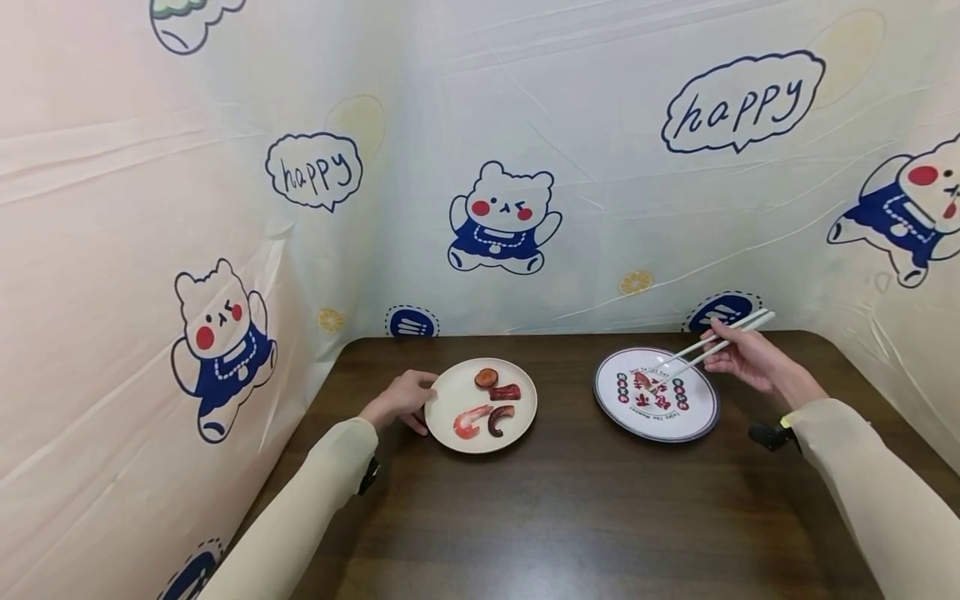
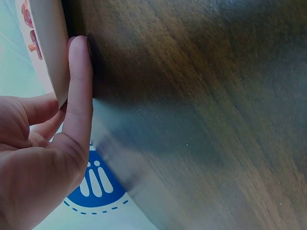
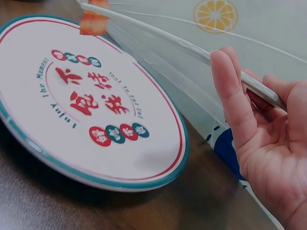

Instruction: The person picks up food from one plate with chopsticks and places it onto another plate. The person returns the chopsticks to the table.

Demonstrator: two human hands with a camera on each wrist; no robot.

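My left hand grips the left rim of a cream plate, thumb on top and fingers beneath in the left wrist view. On this plate lie a pink shrimp, a dark curved tentacle piece, a dark red strip of food and a round brown slice. In my right hand is a pair of pale chopsticks, reaching leftward over a white plate with red lettering. Between their tips hangs an orange-red piece of food, above that plate in the right wrist view.
Both plates are on a dark wooden table, the cream one left of the white one. A pale printed curtain with bears and "happy" bubbles encloses the table's back and sides.
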